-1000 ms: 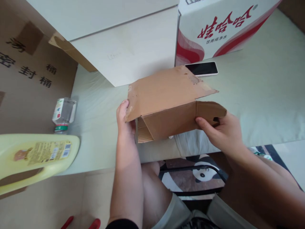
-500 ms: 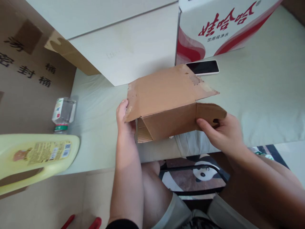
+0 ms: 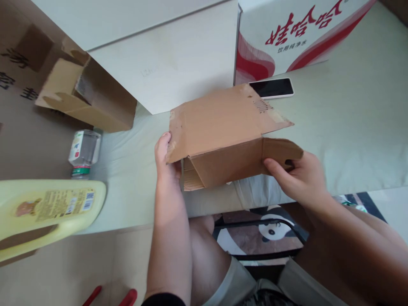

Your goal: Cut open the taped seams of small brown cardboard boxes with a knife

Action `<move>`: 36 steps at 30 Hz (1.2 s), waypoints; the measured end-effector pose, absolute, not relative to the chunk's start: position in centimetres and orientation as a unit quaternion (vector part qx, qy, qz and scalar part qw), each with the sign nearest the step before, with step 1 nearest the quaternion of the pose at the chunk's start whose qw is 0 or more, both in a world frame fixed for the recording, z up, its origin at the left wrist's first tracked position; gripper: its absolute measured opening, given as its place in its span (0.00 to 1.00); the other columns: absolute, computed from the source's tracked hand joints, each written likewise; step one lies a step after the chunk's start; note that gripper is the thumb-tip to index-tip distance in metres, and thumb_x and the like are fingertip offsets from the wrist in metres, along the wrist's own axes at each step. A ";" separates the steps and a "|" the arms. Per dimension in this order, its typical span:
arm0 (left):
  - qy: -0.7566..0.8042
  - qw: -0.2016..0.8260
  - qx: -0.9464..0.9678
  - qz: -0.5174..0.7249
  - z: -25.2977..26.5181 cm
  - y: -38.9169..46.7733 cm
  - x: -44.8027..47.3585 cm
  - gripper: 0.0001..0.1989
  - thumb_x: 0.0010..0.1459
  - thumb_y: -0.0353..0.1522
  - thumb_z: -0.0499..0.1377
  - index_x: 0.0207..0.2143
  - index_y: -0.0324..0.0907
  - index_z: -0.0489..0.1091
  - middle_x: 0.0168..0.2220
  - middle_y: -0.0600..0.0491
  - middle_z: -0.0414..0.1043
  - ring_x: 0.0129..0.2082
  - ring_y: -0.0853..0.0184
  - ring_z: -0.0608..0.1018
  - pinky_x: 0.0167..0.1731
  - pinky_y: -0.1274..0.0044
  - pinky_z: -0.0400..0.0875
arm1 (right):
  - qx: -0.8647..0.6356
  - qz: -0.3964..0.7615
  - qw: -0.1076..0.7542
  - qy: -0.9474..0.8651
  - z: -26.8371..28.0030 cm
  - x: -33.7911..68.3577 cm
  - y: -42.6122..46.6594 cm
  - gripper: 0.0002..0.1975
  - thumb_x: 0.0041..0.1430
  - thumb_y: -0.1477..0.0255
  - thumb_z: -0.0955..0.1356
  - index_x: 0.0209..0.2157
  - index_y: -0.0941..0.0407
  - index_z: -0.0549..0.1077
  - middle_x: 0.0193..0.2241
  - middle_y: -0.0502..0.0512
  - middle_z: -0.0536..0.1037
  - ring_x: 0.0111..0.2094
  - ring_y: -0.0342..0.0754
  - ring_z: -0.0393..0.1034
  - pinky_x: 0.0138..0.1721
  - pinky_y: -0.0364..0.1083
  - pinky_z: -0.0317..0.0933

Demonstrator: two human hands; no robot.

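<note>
A brown cardboard box (image 3: 223, 123) with open end flaps lies tilted across the front of the cloth-covered surface. Its left end gapes open, showing the inside. My left hand (image 3: 165, 155) grips the left flap, thumb on top and the other fingers hidden beneath. On the right, my right hand (image 3: 295, 174) pinches a side flap with a cut-out notch, thumb on the near face. Just beyond the box's far right corner lies a phone (image 3: 274, 88) with a dark screen, partly covered by the cardboard.
White cartons (image 3: 172, 63) and a red-and-white water carton (image 3: 287, 42) stand behind. At left are another open cardboard box (image 3: 108, 97), a clear bottle (image 3: 84, 148) on its side and a yellow jug (image 3: 63, 208). The pale green cloth (image 3: 357, 127) ends at the front edge.
The other cardboard box at the left has come into view from behind the white carton, nearer the clear bottle. My hands and the box they hold have barely moved.
</note>
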State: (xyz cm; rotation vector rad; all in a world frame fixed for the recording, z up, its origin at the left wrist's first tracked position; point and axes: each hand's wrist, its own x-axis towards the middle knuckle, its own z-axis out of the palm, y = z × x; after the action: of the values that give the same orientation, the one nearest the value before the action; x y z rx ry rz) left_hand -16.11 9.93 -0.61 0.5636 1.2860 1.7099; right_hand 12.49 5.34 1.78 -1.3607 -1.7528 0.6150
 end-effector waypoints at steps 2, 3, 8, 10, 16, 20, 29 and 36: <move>0.522 0.448 0.223 0.691 -0.5 10.0 -16.1 0.14 0.52 0.40 0.64 0.24 0.42 0.65 0.25 0.57 0.70 0.28 0.70 0.74 0.31 0.77 0.64 | -0.538 0.243 0.407 -0.697 1.7 12.5 5.3 0.08 0.56 0.66 0.68 0.26 0.52 0.67 0.20 0.49 0.71 0.21 0.47 0.67 0.24 0.47 0.60; 0.524 0.449 0.219 0.690 -0.5 10.0 -16.0 0.14 0.52 0.40 0.64 0.24 0.42 0.65 0.25 0.57 0.70 0.28 0.70 0.74 0.31 0.77 0.64 | -0.537 0.243 0.407 -0.698 1.7 12.5 5.3 0.07 0.57 0.67 0.68 0.27 0.52 0.67 0.21 0.49 0.72 0.22 0.47 0.67 0.24 0.47 0.61; 0.529 0.450 0.211 0.687 -0.5 10.0 -16.0 0.12 0.53 0.39 0.62 0.25 0.42 0.65 0.24 0.58 0.69 0.25 0.71 0.72 0.29 0.78 0.63 | -0.529 0.241 0.404 -0.706 1.5 12.6 5.3 0.06 0.58 0.68 0.68 0.28 0.52 0.68 0.22 0.49 0.74 0.22 0.47 0.69 0.25 0.47 0.61; 0.525 0.446 0.219 0.690 -0.6 10.0 -16.0 0.13 0.52 0.40 0.63 0.25 0.42 0.64 0.24 0.58 0.68 0.25 0.71 0.72 0.30 0.78 0.63 | -0.528 0.239 0.402 -0.709 1.4 12.7 5.3 0.07 0.58 0.68 0.68 0.27 0.52 0.68 0.22 0.49 0.74 0.22 0.47 0.68 0.24 0.46 0.60; 0.521 0.444 0.230 0.692 -0.7 9.9 -16.0 0.14 0.50 0.41 0.64 0.25 0.43 0.64 0.25 0.57 0.69 0.27 0.70 0.72 0.31 0.78 0.62 | -0.534 0.230 0.402 -0.708 1.3 12.7 5.2 0.07 0.58 0.67 0.67 0.27 0.52 0.67 0.21 0.48 0.72 0.21 0.46 0.66 0.23 0.46 0.59; 0.527 0.451 0.226 0.684 -0.6 10.0 -16.1 0.14 0.49 0.41 0.65 0.26 0.43 0.65 0.25 0.56 0.70 0.28 0.69 0.74 0.31 0.77 0.64 | -0.536 0.236 0.400 -0.705 1.5 12.6 5.2 0.08 0.57 0.67 0.67 0.26 0.51 0.66 0.20 0.48 0.71 0.21 0.47 0.66 0.23 0.47 0.59; 0.528 0.455 0.211 0.686 -0.7 10.1 -15.9 0.14 0.50 0.42 0.66 0.25 0.43 0.66 0.25 0.56 0.71 0.29 0.68 0.75 0.31 0.77 0.66 | -0.538 0.245 0.394 -0.704 1.2 12.7 5.2 0.08 0.57 0.67 0.68 0.26 0.51 0.67 0.21 0.49 0.74 0.22 0.48 0.69 0.25 0.48 0.62; 0.543 0.449 0.201 0.680 -0.4 10.1 -15.8 0.12 0.50 0.40 0.62 0.27 0.42 0.67 0.26 0.56 0.70 0.28 0.70 0.74 0.32 0.78 0.66 | -0.534 0.245 0.394 -0.707 1.0 12.6 5.3 0.08 0.57 0.66 0.67 0.25 0.51 0.68 0.20 0.49 0.74 0.21 0.48 0.68 0.23 0.48 0.61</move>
State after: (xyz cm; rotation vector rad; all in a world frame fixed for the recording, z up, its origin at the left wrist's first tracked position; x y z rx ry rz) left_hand -15.77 10.07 -0.42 0.4969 1.3423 1.6829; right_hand 12.59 5.27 0.99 -1.3557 -1.7930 0.6209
